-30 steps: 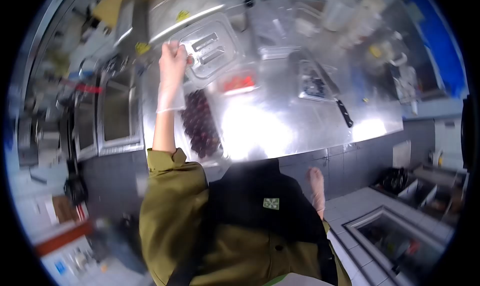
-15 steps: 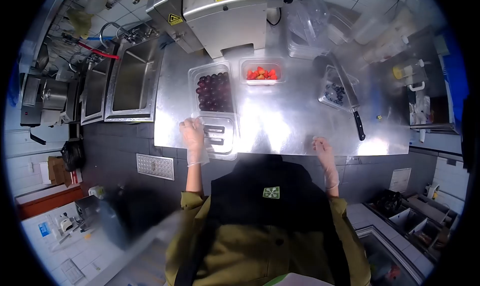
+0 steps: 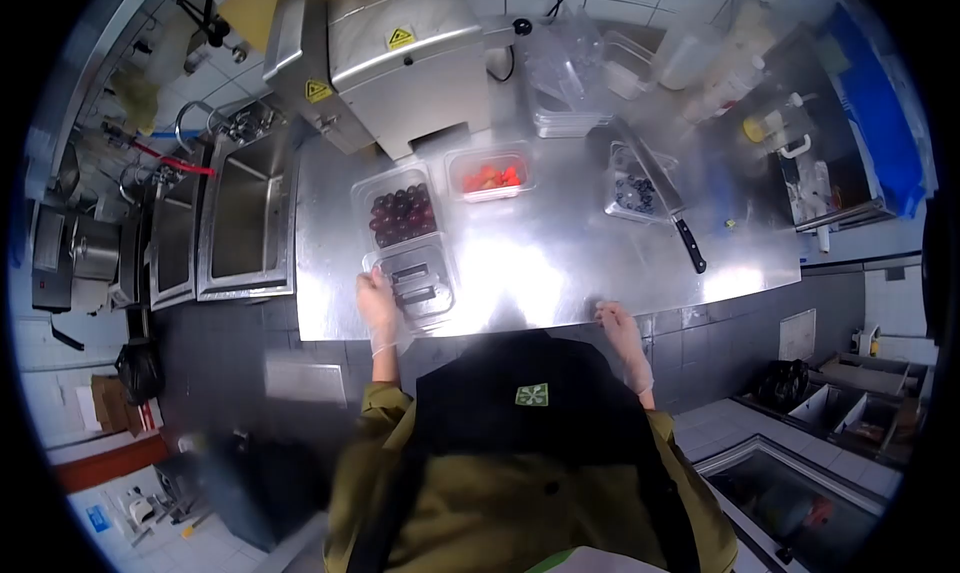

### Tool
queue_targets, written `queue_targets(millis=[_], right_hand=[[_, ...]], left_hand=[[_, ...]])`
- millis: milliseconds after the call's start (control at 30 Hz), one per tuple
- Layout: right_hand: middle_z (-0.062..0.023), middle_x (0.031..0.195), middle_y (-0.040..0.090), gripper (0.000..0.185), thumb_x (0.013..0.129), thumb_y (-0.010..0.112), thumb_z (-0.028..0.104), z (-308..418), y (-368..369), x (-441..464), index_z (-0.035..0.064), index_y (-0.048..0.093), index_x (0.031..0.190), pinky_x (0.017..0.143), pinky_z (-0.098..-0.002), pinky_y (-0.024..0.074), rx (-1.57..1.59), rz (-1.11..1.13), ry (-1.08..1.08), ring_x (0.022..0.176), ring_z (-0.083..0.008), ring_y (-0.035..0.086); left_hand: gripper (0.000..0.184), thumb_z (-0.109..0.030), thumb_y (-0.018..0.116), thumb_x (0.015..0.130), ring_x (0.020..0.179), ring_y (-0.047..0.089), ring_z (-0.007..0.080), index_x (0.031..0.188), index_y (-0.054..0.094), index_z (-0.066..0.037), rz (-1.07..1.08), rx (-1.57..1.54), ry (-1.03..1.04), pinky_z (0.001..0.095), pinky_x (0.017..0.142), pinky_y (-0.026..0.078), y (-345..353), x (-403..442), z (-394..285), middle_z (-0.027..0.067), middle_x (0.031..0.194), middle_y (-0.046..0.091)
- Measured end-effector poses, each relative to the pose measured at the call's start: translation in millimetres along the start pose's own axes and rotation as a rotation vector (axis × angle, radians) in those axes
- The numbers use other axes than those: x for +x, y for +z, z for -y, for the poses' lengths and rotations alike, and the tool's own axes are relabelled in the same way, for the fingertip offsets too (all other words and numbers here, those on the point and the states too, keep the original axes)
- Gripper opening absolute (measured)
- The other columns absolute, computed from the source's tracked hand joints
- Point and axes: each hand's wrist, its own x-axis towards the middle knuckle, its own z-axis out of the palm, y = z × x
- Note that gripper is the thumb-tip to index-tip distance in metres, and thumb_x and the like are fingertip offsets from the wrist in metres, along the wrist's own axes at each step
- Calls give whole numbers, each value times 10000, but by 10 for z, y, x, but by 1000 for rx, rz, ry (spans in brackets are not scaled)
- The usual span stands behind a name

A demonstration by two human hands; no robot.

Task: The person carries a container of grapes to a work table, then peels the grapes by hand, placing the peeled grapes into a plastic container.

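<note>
Thin clear gloves cover both hands. My left hand (image 3: 376, 303) is closed on the left edge of a clear lid (image 3: 416, 278), which lies over the near part of a clear container of dark grapes (image 3: 402, 216). The far part of the grapes is uncovered. Near the table's front edge, my right hand (image 3: 620, 335) has its fingers curled; whether it holds anything is too small to tell. A small tub of strawberries (image 3: 492, 179) sits to the right of the grapes.
A knife (image 3: 677, 213) rests across a container of blueberries (image 3: 634, 191) on the steel table (image 3: 540, 253). Stacked clear containers (image 3: 570, 118) and a steel machine (image 3: 410, 68) stand at the back. A sink (image 3: 248, 213) is at left.
The lid has gone from being held up beyond the grapes to lying over their near part. My right hand has come up to the table's front edge. The view has shifted.
</note>
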Motion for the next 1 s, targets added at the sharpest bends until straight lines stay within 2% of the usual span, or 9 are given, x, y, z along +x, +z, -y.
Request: queue_targets(millis=[167, 333, 400, 467, 567, 700, 767, 867, 1000], right_hand=[[-16, 840, 619, 192, 908, 500, 151, 638, 286, 274, 42, 602, 1028, 673, -231, 458, 39, 136, -144, 734, -98, 556], [1, 819, 578, 197, 907, 525, 178, 616, 487, 1270, 42, 584, 1037, 673, -228, 442, 23, 18, -203, 739, -90, 533], [-1, 840, 573, 199, 909, 523, 179, 1185, 329, 1479, 47, 576, 1047, 706, -225, 431, 151, -52, -328, 771, -86, 523], [-127, 1002, 625, 246, 898, 509, 221, 1604, 173, 1605, 33, 595, 1031, 840, -322, 433, 246, -44, -226, 945, -233, 586], [-118, 987, 625, 228, 889, 518, 202, 1853, 7, 1949, 34, 598, 1020, 830, -321, 434, 404, 6, -16, 936, -219, 579], [2, 826, 583, 200, 834, 585, 141, 1407, -530, 3315, 74, 587, 1023, 654, -246, 439, 221, -427, -267, 729, -95, 534], [-25, 793, 573, 150, 805, 563, 103, 1456, -929, 3749, 28, 587, 933, 605, -243, 447, 761, -459, -166, 695, -116, 539], [-12, 715, 494, 183, 854, 508, 184, 1355, -1237, 4071, 44, 530, 739, 575, -225, 435, 984, -528, -50, 560, -119, 473], [-47, 869, 545, 304, 814, 550, 280, 1042, -1187, 4612, 38, 571, 997, 608, -274, 462, 867, -428, -8, 704, -171, 533]], left_hand=[[296, -286, 517, 903, 709, 567, 403, 880, 565, 5, 66, 1, 156, 448, 659, 434, -69, 271, 20, 229, 750, 597], [280, -239, 491, 912, 777, 574, 410, 942, 548, 33, 57, -43, 197, 442, 695, 442, -51, 150, 180, 251, 840, 600], [326, -229, 477, 913, 894, 568, 415, 1052, 534, 60, 28, -61, 190, 425, 783, 441, 47, 80, 361, 274, 961, 589], [391, -228, 468, 912, 1010, 544, 419, 1151, 502, 80, 15, -69, 190, 406, 876, 424, 43, -17, 338, 291, 1086, 563], [437, -229, 458, 915, 1080, 509, 418, 1210, 460, 95, 44, -14, 174, 400, 932, 396, 32, -23, 336, 292, 1166, 525], [432, -222, 443, 922, 1088, 504, 415, 1196, 455, 112, 104, -52, 102, 403, 939, 388, -150, -137, -2, 303, 1157, 523], [423, -214, 439, 924, 1064, 510, 420, 1189, 458, 115, 195, -176, 40, 405, 936, 387, -437, -348, -571, 299, 1135, 531], [400, -194, 436, 921, 1032, 524, 412, 1168, 469, 118, 201, -89, 38, 403, 924, 391, -305, -249, -473, 293, 1103, 543], [372, -183, 447, 909, 988, 549, 367, 1142, 489, 104, 152, -94, -126, 389, 882, 412, -214, -203, -519, 268, 1070, 564]])
